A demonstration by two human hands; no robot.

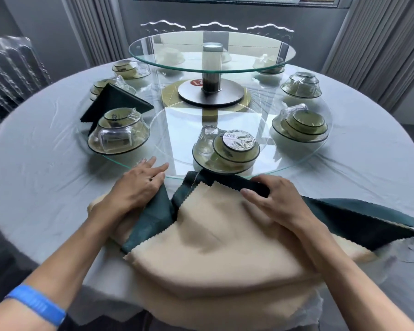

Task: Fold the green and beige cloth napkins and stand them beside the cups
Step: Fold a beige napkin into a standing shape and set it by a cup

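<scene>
One napkin stood folded; another was mid-fold.
Beyond the glass turntable (296, 163) edge, a folded green napkin (116, 101) stood beside wrapped cups; nearer, the green-and-beige napkin (215, 220) was pressed by the flat, together-fingered left hand (139, 185) and pinched by the right hand (270, 199).

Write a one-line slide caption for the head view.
Left hand and right hand fold a green and beige napkin before wrapped dish sets; one folded green napkin already stands.
</scene>
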